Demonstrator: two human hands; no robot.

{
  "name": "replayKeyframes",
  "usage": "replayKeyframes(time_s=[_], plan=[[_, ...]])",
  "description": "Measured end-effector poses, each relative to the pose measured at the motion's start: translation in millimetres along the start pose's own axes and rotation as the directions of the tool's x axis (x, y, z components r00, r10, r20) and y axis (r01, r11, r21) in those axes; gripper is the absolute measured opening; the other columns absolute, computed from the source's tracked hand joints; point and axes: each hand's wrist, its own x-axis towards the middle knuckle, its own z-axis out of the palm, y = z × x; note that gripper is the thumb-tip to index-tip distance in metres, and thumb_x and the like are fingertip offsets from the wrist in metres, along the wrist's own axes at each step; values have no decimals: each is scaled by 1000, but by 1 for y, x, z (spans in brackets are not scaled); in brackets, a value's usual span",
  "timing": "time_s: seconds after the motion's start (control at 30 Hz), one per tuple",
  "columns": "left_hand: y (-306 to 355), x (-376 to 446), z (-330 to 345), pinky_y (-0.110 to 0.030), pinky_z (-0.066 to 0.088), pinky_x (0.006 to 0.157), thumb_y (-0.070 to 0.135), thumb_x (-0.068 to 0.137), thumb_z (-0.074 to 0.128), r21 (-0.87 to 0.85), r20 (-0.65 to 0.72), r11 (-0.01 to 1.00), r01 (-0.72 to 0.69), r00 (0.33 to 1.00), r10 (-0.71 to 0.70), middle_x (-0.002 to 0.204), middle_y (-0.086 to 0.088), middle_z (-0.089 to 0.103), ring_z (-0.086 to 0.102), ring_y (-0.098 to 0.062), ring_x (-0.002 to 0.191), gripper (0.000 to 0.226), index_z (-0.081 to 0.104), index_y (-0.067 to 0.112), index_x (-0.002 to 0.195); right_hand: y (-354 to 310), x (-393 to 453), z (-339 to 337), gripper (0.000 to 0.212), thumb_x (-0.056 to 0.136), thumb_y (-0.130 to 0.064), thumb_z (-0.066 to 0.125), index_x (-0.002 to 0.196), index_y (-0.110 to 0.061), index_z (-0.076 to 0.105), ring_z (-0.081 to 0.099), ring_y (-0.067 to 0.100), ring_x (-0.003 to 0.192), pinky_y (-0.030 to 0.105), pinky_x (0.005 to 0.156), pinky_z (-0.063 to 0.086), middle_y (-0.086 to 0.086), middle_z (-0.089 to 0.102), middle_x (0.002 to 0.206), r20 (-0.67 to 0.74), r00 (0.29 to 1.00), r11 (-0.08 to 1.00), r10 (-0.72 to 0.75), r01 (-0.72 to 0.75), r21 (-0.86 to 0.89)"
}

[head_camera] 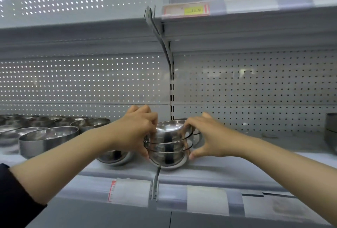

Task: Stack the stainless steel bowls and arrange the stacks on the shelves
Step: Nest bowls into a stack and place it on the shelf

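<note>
I see the left hand [135, 131] and the right hand [207, 137] with fingers curled around a stack of steel bowls [168, 145] resting on the shelf [237, 165], loose bowls [49, 136] at left.

Stack of steel bowls [168, 143], three nested rims showing, upright, shiny, sits on the lower shelf [228, 165] near its front edge, at the seam between two shelf sections. One more bowl [114, 157] just left of the stack, partly hidden. Another bowl [197, 136] just behind-right of the stack, mostly hidden. Group of loose single bowls [49, 136] further left on same shelf, upright, close together, several rows deep.
</note>
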Motion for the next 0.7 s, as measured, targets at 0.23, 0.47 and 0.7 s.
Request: replayKeyframes(time_s=[0.23, 0.47, 0.7], plan=[[-2, 1, 3, -25, 14, 74, 61, 60, 72, -62, 134, 998, 9, 991, -1, 112, 14, 42, 18, -4, 93, 54, 63, 27, 101, 0, 3, 1, 56, 63, -56, 75, 106, -32, 48, 35, 7, 95, 17, 77, 36, -18, 48, 98, 29, 999, 999, -36, 36, -17], [-3, 4, -8, -26, 19, 79, 63, 55, 74, -212, 199, 977, 23, 980, 20, 107, 16, 46, 26, -5, 96, 42, 53, 31, 72, 6, 7, -7, 56, 67, -54, 76, 112, -35, 48, 39, -1, 97, 15, 80, 39, -21, 48, 99, 134, 991, 996, -28, 16, 91], [9, 20, -45, -25, 26, 92, 73, 52, 61, -483, 30, 874, 51, 999, -41, 101, 27, 47, 32, 9, 100, 57, 65, 43, 100, 28, 0, -47, 55, 70, -50, 76, 113, -53, 42, 44, -9, 99, 10, 78, 35, -23, 56, 103, 88, 996, 992, 34, -44, 122]])
